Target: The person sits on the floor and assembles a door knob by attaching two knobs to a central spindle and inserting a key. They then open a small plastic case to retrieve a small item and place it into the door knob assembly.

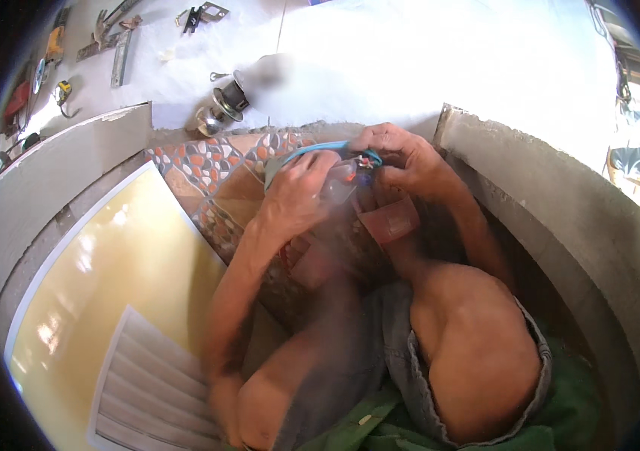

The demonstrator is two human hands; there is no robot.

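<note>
Between the raised knees, above the patterned tile floor point(207, 169), both hands meet on a small package. Left hand point(297, 197) has its fingers closed on a clear plastic bag point(339, 184); right hand point(403, 159) pinches the bag's top, where small red and blue bits show and a blue strip point(312, 150) curves off to the left. It looks like the bag is being opened or its contents picked out; the next move likely calls for a fine pinch and a steady pull without spilling small parts. Room is tight: a grey concrete wall point(561, 225) stands close on the right, a yellow door panel point(109, 286) lies on the left. Beyond the threshold a metal door knob set point(218, 109) lies on the pale floor, well apart, with hand tools point(109, 45) farther off
</note>
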